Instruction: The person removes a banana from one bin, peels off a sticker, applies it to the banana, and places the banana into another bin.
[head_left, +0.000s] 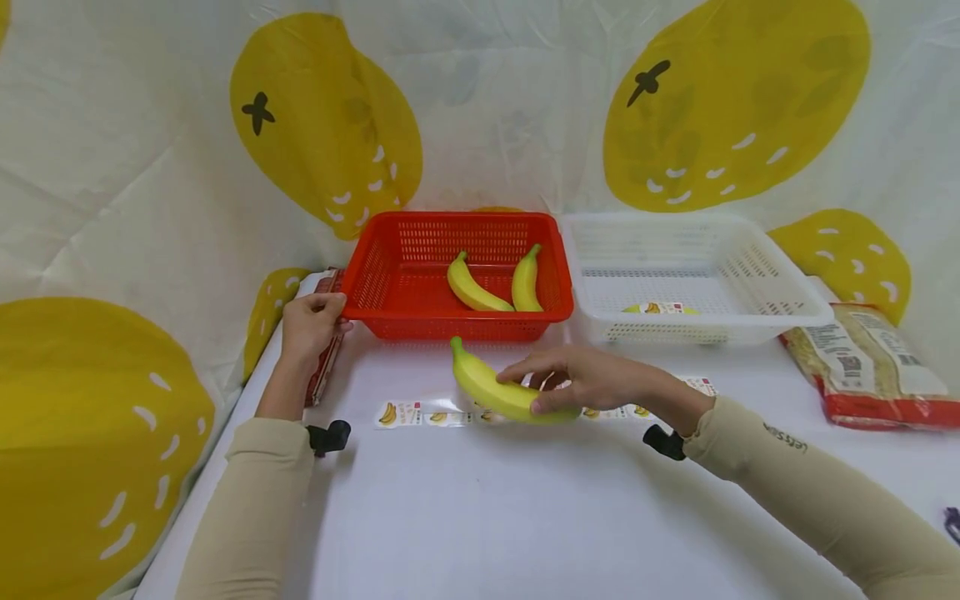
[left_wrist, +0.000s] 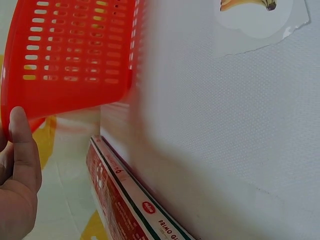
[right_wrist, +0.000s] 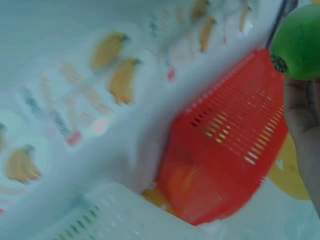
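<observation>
My right hand (head_left: 581, 379) holds a yellow banana (head_left: 480, 387) above the table, its green stem pointing away to the left; the banana's end (right_wrist: 300, 42) looks green in the right wrist view. Two more bananas (head_left: 476, 287) lie in the red plastic basket (head_left: 465, 327). At that basket's front left corner, my left hand (head_left: 311, 325) pinches the rim, with a finger (left_wrist: 22, 132) showing against it in the left wrist view. Beneath the held banana runs a row of banana stickers (head_left: 401, 414), partly hidden by it.
A white basket (head_left: 705, 321) stands beside the red one, with a banana (head_left: 633, 308) bearing a sticker inside. To the right lies a bag of grain-like food (head_left: 862, 367). A red spaghetti packet (left_wrist: 120, 200) lies at the left edge, near a fruit-printed curtain (head_left: 480, 100).
</observation>
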